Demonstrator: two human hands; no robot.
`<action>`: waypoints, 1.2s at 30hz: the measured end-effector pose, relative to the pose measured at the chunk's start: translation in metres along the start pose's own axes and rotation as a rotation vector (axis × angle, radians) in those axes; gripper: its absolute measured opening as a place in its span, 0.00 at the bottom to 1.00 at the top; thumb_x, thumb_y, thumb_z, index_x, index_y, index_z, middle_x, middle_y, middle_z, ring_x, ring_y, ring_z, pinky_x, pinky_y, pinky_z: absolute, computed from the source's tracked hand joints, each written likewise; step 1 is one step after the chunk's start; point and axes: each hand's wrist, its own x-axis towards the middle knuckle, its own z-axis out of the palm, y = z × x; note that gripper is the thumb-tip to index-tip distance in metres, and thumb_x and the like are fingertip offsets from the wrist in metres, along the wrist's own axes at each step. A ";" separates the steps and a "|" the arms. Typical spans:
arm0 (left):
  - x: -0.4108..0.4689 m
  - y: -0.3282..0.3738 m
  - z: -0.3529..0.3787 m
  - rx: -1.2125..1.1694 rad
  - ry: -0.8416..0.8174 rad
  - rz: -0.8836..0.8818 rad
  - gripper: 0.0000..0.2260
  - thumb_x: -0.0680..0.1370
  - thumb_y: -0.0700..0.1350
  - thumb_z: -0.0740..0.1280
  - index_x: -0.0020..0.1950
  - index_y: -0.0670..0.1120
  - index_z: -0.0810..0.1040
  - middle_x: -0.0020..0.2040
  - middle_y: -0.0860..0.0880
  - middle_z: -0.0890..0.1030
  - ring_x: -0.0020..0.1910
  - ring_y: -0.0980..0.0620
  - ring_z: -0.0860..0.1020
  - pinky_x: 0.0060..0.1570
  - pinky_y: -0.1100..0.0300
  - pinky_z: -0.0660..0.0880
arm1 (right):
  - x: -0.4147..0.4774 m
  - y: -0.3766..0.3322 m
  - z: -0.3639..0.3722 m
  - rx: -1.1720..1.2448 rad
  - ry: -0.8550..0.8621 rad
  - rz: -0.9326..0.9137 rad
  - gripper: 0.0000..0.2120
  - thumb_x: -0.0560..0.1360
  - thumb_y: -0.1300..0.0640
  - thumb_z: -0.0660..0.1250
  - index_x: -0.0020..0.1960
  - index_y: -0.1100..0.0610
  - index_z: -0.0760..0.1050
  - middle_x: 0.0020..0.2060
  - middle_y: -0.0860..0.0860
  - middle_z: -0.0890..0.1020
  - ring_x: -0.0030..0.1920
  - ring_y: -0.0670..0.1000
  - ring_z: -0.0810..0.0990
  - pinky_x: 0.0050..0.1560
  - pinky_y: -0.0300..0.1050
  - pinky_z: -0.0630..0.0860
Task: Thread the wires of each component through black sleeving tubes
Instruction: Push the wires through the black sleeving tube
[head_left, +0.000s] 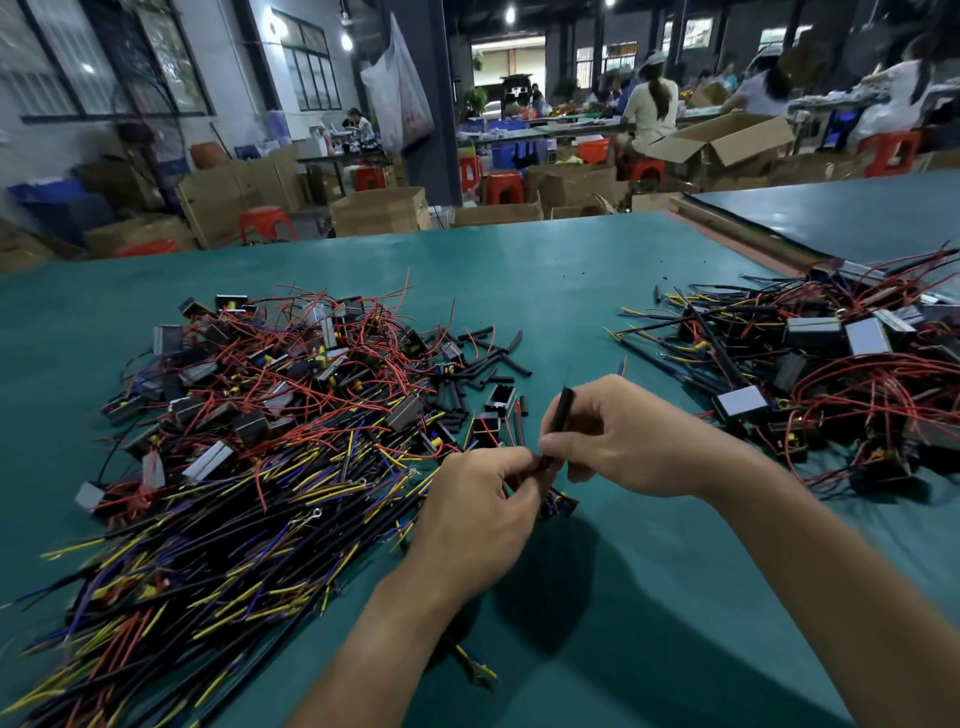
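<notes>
My left hand (480, 512) pinches the wires of a small component (558, 504) that hangs just below my fingers. My right hand (618, 434) holds a black sleeving tube (562, 410) tilted upward, its lower end meeting the wires between both hands. Blue and red wire tips (621, 367) stick up beyond my right hand. A large heap of components with red, yellow and blue wires (249, 441) lies to the left. Loose short black tubes (485, 364) are scattered ahead of my hands.
A second pile of components with sleeved wires (831, 374) lies at the right on the green table (597, 597). Another green table (841, 218) adjoins at far right. Cardboard boxes, red stools and seated people fill the workshop beyond.
</notes>
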 end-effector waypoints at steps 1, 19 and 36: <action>0.000 0.000 0.000 0.001 -0.003 0.002 0.11 0.75 0.52 0.65 0.40 0.46 0.78 0.30 0.43 0.73 0.25 0.49 0.65 0.24 0.56 0.63 | 0.000 0.001 0.000 -0.034 -0.014 0.003 0.08 0.76 0.58 0.69 0.39 0.55 0.80 0.32 0.52 0.83 0.32 0.46 0.80 0.36 0.45 0.77; 0.004 0.000 0.002 -0.290 -0.141 -0.242 0.06 0.69 0.51 0.71 0.40 0.51 0.80 0.31 0.47 0.80 0.25 0.50 0.73 0.27 0.49 0.72 | -0.001 -0.001 0.002 -0.084 0.042 -0.030 0.07 0.73 0.55 0.73 0.38 0.56 0.79 0.29 0.49 0.81 0.29 0.43 0.75 0.33 0.41 0.72; 0.003 0.000 -0.003 -0.061 -0.103 -0.192 0.12 0.68 0.52 0.78 0.35 0.47 0.80 0.27 0.51 0.79 0.22 0.59 0.68 0.25 0.64 0.65 | -0.005 -0.013 0.000 0.126 0.135 -0.058 0.10 0.73 0.59 0.73 0.34 0.53 0.81 0.24 0.48 0.79 0.27 0.42 0.77 0.28 0.33 0.70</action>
